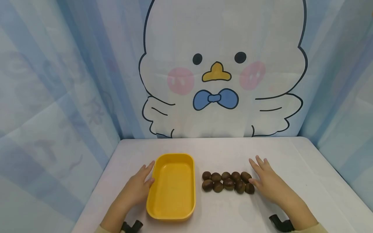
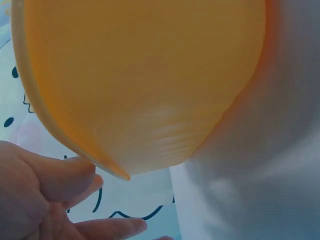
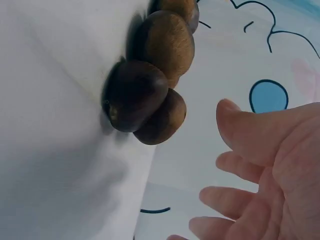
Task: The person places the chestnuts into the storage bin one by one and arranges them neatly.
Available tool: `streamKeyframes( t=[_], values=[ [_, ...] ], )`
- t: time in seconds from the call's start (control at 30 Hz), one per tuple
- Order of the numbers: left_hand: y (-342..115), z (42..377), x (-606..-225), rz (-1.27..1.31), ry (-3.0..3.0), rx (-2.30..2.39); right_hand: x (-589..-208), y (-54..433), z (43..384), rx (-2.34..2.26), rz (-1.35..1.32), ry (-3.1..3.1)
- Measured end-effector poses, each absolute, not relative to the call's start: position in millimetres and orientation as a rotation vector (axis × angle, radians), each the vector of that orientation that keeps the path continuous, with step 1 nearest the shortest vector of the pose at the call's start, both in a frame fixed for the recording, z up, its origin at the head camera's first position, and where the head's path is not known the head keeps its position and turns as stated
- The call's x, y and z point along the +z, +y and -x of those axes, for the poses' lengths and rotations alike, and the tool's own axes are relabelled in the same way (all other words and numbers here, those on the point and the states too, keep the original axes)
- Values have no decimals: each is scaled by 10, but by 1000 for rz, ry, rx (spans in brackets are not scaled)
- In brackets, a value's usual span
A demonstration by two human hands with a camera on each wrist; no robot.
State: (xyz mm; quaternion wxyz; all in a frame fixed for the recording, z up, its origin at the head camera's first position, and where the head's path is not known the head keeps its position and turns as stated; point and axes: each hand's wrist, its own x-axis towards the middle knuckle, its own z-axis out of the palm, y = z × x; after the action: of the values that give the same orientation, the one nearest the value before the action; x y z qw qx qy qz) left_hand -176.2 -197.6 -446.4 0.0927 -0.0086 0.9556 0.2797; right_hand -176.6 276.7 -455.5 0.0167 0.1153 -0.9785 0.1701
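Touching yellow tray (image 1: pixel 172 187) at its nine o'clock with left hand (image 1: pixel 137 187), wide in grip; just beside ten chestnuts (image 1: pixel 228 184), at their three o'clock, with right hand (image 1: pixel 269 184), also wide.

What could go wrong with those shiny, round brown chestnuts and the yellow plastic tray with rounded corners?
The round, shiny brown chestnuts might roll out of their two close rows if the right grip, just beside one end, bumps them.

The yellow, round-cornered plastic tray could slide into the chestnuts if the left grip, at its opposite side, pushes too hard.
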Motion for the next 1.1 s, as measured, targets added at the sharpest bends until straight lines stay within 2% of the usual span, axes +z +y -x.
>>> streamKeyframes(
  t=[0.27, 0.57, 1.1],
  values=[
    [-1988, 1759, -4446, 71, 2822, 947, -4629, 2834, 1862, 561, -338, -2998],
    [-2020, 1798, -4480, 188, 2753, 1094, -4640, 2872, 1900, 798, -289, -2946],
    [-2053, 1821, -4517, 218, 2618, 1347, -4701, 2948, 2000, 974, -204, -3020]
  ],
)
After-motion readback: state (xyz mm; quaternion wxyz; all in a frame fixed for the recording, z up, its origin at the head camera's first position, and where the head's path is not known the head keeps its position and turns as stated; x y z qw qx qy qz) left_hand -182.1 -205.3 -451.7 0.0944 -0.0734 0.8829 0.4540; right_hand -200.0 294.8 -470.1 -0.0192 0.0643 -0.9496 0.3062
